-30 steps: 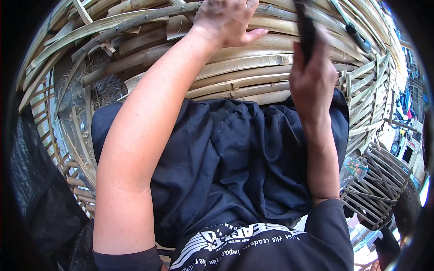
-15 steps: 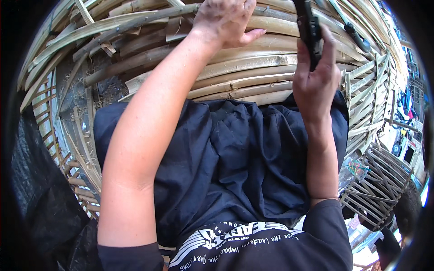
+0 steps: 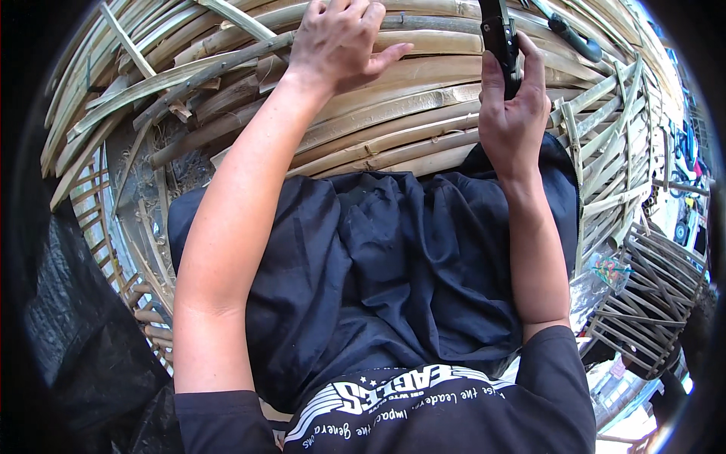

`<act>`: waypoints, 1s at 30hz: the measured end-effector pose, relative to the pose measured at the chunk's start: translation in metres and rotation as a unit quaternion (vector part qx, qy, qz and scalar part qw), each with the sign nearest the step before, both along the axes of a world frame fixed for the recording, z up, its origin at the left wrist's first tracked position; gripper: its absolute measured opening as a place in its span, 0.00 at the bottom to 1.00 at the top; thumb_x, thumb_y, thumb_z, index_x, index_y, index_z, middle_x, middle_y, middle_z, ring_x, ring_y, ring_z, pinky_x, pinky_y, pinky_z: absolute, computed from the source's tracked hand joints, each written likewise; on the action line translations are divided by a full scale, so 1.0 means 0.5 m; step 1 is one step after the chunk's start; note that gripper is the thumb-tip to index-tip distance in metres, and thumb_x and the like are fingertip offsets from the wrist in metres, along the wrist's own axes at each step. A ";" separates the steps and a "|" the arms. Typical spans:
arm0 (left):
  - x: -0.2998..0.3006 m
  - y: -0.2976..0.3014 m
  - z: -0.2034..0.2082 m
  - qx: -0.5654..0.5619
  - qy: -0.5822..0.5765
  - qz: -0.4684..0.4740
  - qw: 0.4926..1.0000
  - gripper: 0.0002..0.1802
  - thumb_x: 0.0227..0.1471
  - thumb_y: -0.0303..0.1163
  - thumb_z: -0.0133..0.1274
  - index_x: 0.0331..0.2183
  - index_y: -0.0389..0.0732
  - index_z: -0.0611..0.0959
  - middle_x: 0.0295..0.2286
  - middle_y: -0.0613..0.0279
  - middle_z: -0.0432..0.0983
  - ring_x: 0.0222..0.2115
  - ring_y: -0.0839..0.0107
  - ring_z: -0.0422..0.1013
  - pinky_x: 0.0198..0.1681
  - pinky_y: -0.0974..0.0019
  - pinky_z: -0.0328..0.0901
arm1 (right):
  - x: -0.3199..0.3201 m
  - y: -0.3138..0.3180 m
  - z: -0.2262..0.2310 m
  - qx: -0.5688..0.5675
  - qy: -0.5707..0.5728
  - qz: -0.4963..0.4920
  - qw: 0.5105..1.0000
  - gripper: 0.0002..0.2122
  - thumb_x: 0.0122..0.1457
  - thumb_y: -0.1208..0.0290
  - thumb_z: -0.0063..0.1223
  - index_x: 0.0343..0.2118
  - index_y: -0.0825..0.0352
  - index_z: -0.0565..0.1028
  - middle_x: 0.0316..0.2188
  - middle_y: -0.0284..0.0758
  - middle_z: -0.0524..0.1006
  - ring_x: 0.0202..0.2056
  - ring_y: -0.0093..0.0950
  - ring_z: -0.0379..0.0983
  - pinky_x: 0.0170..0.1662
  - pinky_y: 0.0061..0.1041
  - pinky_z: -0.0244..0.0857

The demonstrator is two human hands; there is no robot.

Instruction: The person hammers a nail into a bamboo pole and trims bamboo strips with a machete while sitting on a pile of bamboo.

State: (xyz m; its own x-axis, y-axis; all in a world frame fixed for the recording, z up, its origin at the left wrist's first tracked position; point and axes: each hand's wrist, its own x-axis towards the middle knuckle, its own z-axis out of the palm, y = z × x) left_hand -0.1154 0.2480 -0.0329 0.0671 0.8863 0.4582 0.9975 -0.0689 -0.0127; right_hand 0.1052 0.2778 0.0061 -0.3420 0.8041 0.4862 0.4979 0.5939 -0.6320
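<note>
My left hand (image 3: pixel 336 45) lies over the long split bamboo strips (image 3: pixel 423 106) at the top. Its thumb points out to the right, and its fingers are bent a little and apart, their tips near the frame edge. In my right hand (image 3: pixel 518 106) is a black-handled tool (image 3: pixel 499 38), held upright between thumb and fingers. A greyish part shows at its upper end, but the frame cuts off the rest, so I cannot tell its exact kind. Dark cloth (image 3: pixel 378 257) covers my lap below the strips.
Right of my right hand, another tool with a curved black handle (image 3: pixel 578 39) lies on the strips. Woven bamboo (image 3: pixel 609 144) rises at the right, above a slatted bamboo basket (image 3: pixel 643 295). Black plastic sheeting (image 3: pixel 76 303) hangs at the left. A thin branch (image 3: pixel 219 66) crosses the strips.
My left hand has shifted left over the strips. My right hand has moved slightly left and up, still holding the black tool. The whole view has shifted a little.
</note>
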 end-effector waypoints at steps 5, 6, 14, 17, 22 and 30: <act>0.006 -0.004 -0.003 -0.014 -0.005 -0.011 1.000 0.25 0.54 0.56 0.53 0.31 0.40 0.79 0.30 0.55 0.77 0.36 0.61 0.72 0.41 0.55 0.64 | 0.010 0.009 -0.011 -0.027 0.012 0.013 0.999 0.18 0.66 0.63 0.53 0.53 0.67 0.69 0.23 0.33 0.75 0.23 0.20 0.70 0.30 0.23 0.65; 0.006 -0.005 -0.003 -0.012 0.002 -0.013 1.000 0.25 0.54 0.55 0.54 0.31 0.40 0.79 0.30 0.55 0.77 0.35 0.61 0.72 0.41 0.55 0.64 | 0.009 0.009 -0.012 -0.027 0.012 0.017 0.999 0.18 0.66 0.63 0.54 0.53 0.67 0.70 0.23 0.33 0.75 0.24 0.20 0.70 0.30 0.23 0.65; 0.005 -0.006 -0.010 0.016 0.014 -0.015 1.000 0.20 0.52 0.52 0.56 0.32 0.44 0.79 0.28 0.56 0.77 0.33 0.61 0.74 0.37 0.56 0.65 | -0.006 -0.003 -0.003 -0.007 -0.015 0.055 0.998 0.17 0.63 0.69 0.56 0.53 0.65 0.69 0.31 0.46 0.81 0.34 0.44 0.81 0.34 0.34 0.71; -0.001 -0.004 -0.011 0.029 0.012 -0.031 0.999 0.20 0.52 0.53 0.55 0.33 0.45 0.80 0.28 0.57 0.77 0.32 0.62 0.74 0.36 0.56 0.66 | -0.008 -0.005 -0.009 -0.005 -0.022 0.067 0.998 0.18 0.62 0.69 0.56 0.53 0.65 0.69 0.31 0.46 0.81 0.34 0.44 0.81 0.34 0.34 0.71; -0.003 -0.001 -0.012 0.005 0.023 -0.012 1.000 0.21 0.52 0.55 0.55 0.32 0.46 0.80 0.28 0.57 0.76 0.31 0.62 0.74 0.34 0.56 0.65 | -0.009 -0.005 -0.013 -0.022 -0.017 0.057 0.998 0.18 0.64 0.64 0.56 0.54 0.66 0.70 0.28 0.36 0.78 0.27 0.22 0.73 0.34 0.23 0.67; 0.001 0.000 -0.017 0.023 0.028 0.004 0.999 0.24 0.52 0.58 0.53 0.31 0.46 0.81 0.27 0.57 0.75 0.30 0.63 0.73 0.34 0.57 0.65 | -0.005 -0.010 -0.001 -0.031 -0.047 0.018 0.998 0.18 0.64 0.63 0.55 0.54 0.67 0.70 0.27 0.35 0.78 0.26 0.20 0.72 0.33 0.23 0.67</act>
